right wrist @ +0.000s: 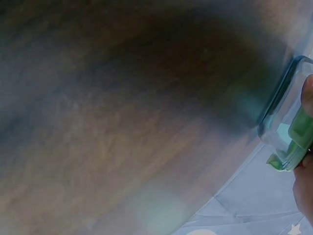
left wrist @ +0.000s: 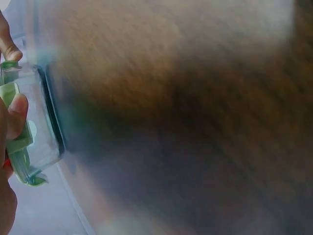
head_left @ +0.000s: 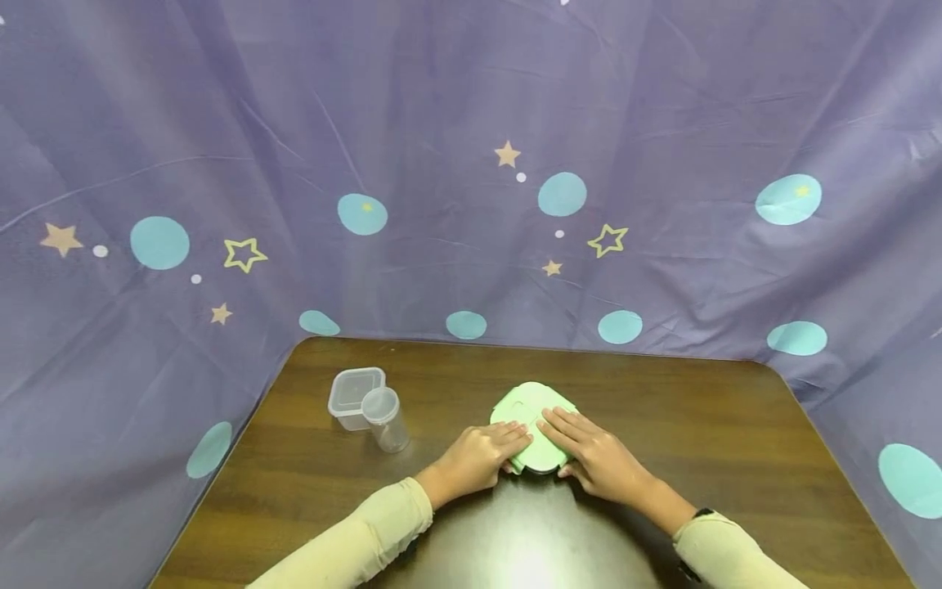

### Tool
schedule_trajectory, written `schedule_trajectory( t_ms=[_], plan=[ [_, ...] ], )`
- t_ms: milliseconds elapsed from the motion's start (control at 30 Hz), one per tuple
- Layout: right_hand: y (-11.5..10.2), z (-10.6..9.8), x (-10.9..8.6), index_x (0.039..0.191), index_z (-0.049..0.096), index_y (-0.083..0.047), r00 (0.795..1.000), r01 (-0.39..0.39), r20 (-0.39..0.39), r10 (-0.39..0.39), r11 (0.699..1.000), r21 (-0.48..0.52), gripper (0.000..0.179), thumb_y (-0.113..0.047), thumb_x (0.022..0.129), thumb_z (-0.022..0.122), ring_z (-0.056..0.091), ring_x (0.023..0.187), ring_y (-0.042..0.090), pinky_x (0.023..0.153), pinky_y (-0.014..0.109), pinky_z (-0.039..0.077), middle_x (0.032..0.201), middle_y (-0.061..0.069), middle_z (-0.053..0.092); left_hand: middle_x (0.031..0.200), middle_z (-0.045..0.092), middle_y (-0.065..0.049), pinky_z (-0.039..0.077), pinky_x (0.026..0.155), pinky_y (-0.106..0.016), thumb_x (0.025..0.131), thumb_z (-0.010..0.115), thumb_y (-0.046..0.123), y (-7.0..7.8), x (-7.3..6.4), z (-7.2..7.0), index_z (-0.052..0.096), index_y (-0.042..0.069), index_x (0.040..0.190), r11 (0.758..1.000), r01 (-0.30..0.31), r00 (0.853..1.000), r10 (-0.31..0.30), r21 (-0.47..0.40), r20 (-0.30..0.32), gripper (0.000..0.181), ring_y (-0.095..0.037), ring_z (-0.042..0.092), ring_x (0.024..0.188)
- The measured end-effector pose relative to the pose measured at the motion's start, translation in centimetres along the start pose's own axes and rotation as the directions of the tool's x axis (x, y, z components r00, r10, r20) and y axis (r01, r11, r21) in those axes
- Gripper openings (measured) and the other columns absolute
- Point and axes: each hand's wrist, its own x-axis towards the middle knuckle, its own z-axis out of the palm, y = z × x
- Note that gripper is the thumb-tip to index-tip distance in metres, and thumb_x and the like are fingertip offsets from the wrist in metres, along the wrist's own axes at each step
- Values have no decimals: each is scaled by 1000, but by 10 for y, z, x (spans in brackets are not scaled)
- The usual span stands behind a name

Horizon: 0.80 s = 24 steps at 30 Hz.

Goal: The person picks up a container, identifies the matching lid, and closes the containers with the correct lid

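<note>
A clear-walled food container (left wrist: pixel 46 122) with a pale green lid (head_left: pixel 526 398) sits on the table straight ahead. From the left, my left hand (head_left: pixel 477 458) lays its fingers over the lid, and its thumb (left wrist: pixel 18 113) is on a green side latch (left wrist: pixel 19 142). On the opposite side, my right hand (head_left: pixel 605 462) has its fingers across the lid and its thumb (right wrist: pixel 308 95) against another green latch (right wrist: pixel 301 128). Both hands hold the container between fingers above and thumb at the side. My palms hide parts of its near edge.
To the left on the brown wooden table (head_left: pixel 699 425) stand a clear square tub (head_left: pixel 356 386) and a clear round cup (head_left: pixel 392 429), which overlaps the tub in the head view. A purple curtain (head_left: pixel 441 123) with stars and dots hangs along the table's far edge and sides.
</note>
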Motion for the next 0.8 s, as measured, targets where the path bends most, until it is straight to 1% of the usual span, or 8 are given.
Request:
schedule_trajectory(
  t_ms=[100,233,367,467,533,600,700,800],
  plan=[
    [1,0,-2,143,56,0,1000,1,-8,-1,1000,3,85,-37,72,84,58,132,38,103,50,53,147,20,57,125,73,-6,57,97,-27,80,86,20,-3,3,-3,72,12,125,999,-20,999,22,-33,47,48,-17,71,116],
    [2,-1,-2,143,56,0,1000,2,-8,-2,1000,0,85,-37,72,85,59,131,38,102,49,53,147,19,57,132,69,-5,55,101,-27,81,82,31,-10,10,-14,68,12,132,998,-20,986,31,-67,163,56,-16,67,123],
    [4,-2,2,145,55,-2,1000,0,13,0,1000,2,85,-36,73,85,58,133,37,104,49,52,148,18,56,144,61,-5,51,108,-30,80,81,38,-17,17,-24,61,12,141,998,-5,956,23,-63,292,69,-18,59,134],
    [5,-2,3,145,55,-3,1000,-1,20,1,1000,16,85,-37,72,85,57,133,37,105,49,52,148,18,56,149,57,-6,49,110,-32,79,81,43,-19,23,-27,58,11,143,996,26,926,8,-85,378,75,-21,55,138],
    [5,-3,3,144,56,-2,1000,0,19,0,1000,24,86,-38,72,85,58,133,37,105,49,52,148,18,56,148,58,-7,50,109,-32,78,80,46,-20,26,-28,59,11,143,993,50,910,-2,-105,414,76,-22,56,138],
    [5,-3,3,144,56,-2,1000,-2,17,1,1000,26,86,-38,71,85,58,132,38,105,49,52,147,19,57,147,58,-8,51,108,-33,78,79,49,-20,29,-29,59,10,142,992,53,901,0,-110,434,78,-23,56,137],
    [4,-3,3,144,56,-2,1000,-9,17,8,1000,26,86,-37,71,86,58,132,38,105,49,52,147,19,57,146,59,-7,52,107,-34,79,76,53,-19,30,-28,58,10,142,997,18,905,16,-77,425,78,-23,58,136],
    [2,-4,4,144,56,-2,999,-22,24,21,999,26,86,-35,71,87,57,133,38,106,49,51,148,19,56,146,60,-6,52,106,-33,80,74,55,-19,26,-24,58,11,143,999,-8,919,24,-42,393,78,-22,58,135]
  ],
)
